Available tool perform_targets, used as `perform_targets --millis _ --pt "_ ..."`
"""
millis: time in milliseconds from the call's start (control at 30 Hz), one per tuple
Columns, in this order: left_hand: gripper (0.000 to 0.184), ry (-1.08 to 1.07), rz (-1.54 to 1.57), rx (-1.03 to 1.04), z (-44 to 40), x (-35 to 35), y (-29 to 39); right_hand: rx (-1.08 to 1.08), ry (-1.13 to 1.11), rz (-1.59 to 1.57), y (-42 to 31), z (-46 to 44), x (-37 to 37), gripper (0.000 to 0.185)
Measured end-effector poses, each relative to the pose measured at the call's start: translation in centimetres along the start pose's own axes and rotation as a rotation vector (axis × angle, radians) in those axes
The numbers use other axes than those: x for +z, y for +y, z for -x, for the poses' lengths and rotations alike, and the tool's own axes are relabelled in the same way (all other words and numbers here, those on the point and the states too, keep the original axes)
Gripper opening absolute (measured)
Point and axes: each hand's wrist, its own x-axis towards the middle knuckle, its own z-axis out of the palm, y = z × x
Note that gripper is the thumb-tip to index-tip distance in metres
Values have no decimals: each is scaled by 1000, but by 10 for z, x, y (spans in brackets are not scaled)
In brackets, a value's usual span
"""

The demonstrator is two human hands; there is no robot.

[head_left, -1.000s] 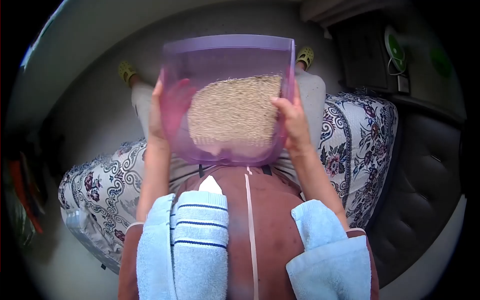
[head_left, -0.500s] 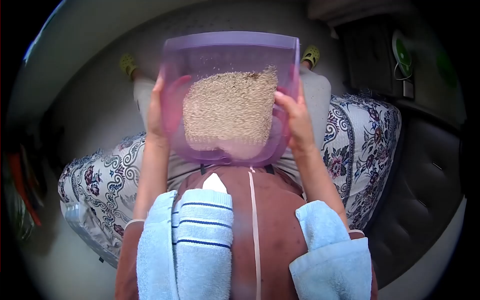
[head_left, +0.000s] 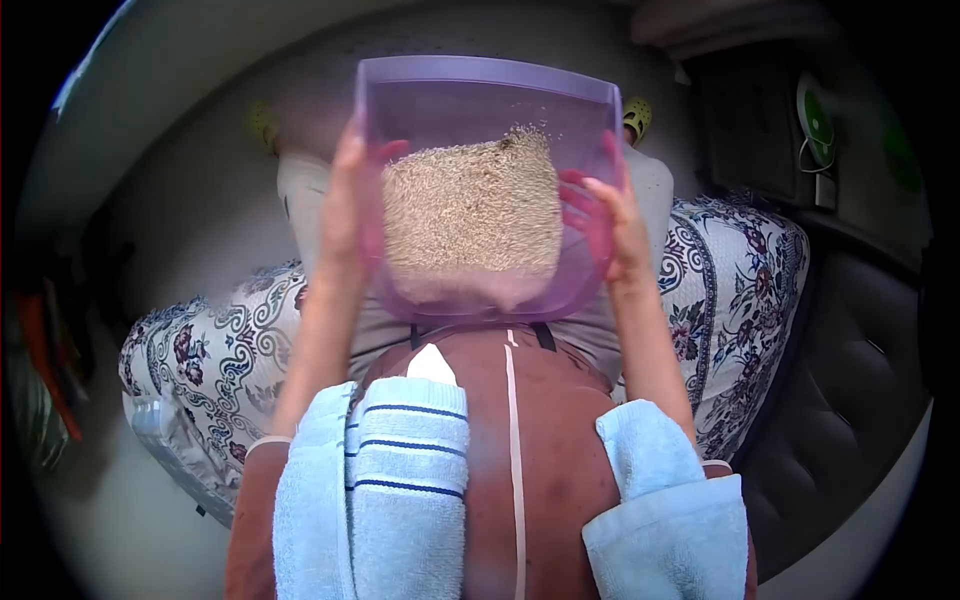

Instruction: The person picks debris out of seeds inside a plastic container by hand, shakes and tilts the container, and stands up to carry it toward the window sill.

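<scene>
A translucent purple winnowing pan [head_left: 480, 72] is held out above my lap, its straight lip facing away from me. Inside lies a broad heap of small pale beige grain [head_left: 472, 215], with a few loose kernels scattered near its far right corner. My left hand [head_left: 345, 205], blurred by motion, grips the pan's left side, and its fingers show pink through the plastic. On the right side, my right hand [head_left: 625, 230] clasps the wall, thumb at the edge and fingers underneath, seen through the plastic.
A floral-patterned cover [head_left: 745, 265] spreads on both sides of my legs. Light blue towels [head_left: 410, 470] hang over my front. Dark padded furniture [head_left: 850, 400] stands at the right, and a green-and-white round object [head_left: 815, 120] rests on a dark cabinet. Yellow clogs [head_left: 637, 115] are on my feet.
Both hands have shifted the pan to the right and tipped it slightly, right side lower. The grain has moved within it, with some kernels loose near the far right corner.
</scene>
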Motion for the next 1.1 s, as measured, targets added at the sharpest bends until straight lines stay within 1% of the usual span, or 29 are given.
perform_targets --millis 33,67,133,167,200,233,267,333,367,433,467,533,567,600,667,700,733,800,833,900,933,1000,1033,1100 --pt "54 49 -67 127 5 22 -8 -4 -68 -49 -3 -8 -18 76" --pt "55 50 -34 124 12 33 -12 -17 -139 -94 -3 -15 -38 75" --pt "57 47 44 106 25 48 -20 -3 -206 -115 -10 -17 -49 75" --pt "59 46 45 16 24 37 -20 -92 -133 -31 -6 -17 -49 76" --pt "61 47 44 -75 22 13 -17 -178 -63 53 2 -14 -34 76" --pt "60 39 73 -127 10 -11 -16 -259 4 135 12 -9 -16 77" --pt "59 40 129 -178 4 -30 -11 -196 64 200 7 9 12 77" --pt "57 -64 221 -251 -6 -55 -5 -178 5 14 14 26 44 76" --pt "56 -47 181 -202 -4 -54 -7 -206 9 31 18 19 40 74" --pt "56 -24 87 -112 -1 -22 -6 -47 -25 35 5 1 12 72" --pt "58 -22 -55 75 3 1 -9 32 -34 36 -3 -6 -7 72" --pt "59 115 6 71 21 33 -21 34 -150 -64 -8 -18 -40 71" --pt "60 114 27 82 27 41 -22 27 -163 -73 -7 -16 -40 71" --pt "60 102 48 12 26 32 -23 21 -179 -75 -8 -15 -39 72" --pt "59 89 93 -130 21 -11 -19 -205 -62 57 7 -7 -10 74" --pt "59 62 86 -164 12 -29 -10 -171 -44 48 14 6 8 75" --pt "58 53 138 -200 6 -43 -4 -157 35 111 19 16 28 77" --pt "57 -268 420 -348 0 -58 3 -188 -29 31 21 14 39 76" --pt "57 -179 297 -206 3 -42 5 -103 -39 36 16 10 32 75" --pt "58 -12 43 72 13 18 1 61 -49 40 -4 -5 -5 75" --pt "56 52 -80 134 13 24 -16 22 -82 -31 -3 -14 -28 72" --pt "62 69 46 42 28 41 -18 63 -172 -86 -15 -14 -42 74" --pt "61 95 -28 78 25 30 -29 -2 -140 -33 -13 -13 -40 74" --pt "58 69 90 -97 19 -3 -18 -119 -85 70 4 -7 -18 76"
